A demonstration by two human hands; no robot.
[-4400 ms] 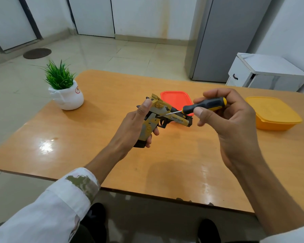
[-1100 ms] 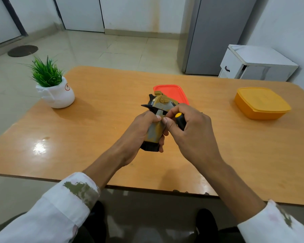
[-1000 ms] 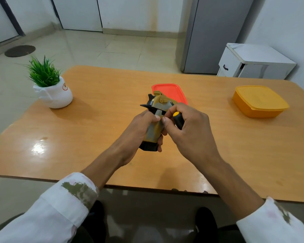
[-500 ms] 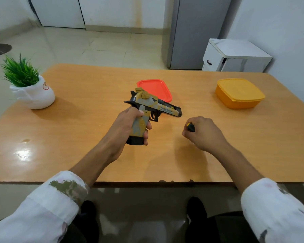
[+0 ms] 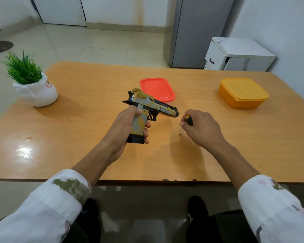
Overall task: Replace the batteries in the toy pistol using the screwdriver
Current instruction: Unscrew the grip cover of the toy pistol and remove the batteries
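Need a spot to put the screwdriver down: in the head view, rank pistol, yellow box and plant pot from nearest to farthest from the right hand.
From the right hand, which grips the screwdriver:
1. pistol, just to its left, held in the left hand.
2. yellow box, farther back on the right.
3. plant pot, far across at the left.

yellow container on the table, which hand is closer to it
Right. The right hand, gripping the screwdriver, is left of the yellow container and nearer the person, not touching it. The left hand holds the toy pistol farther to the left.
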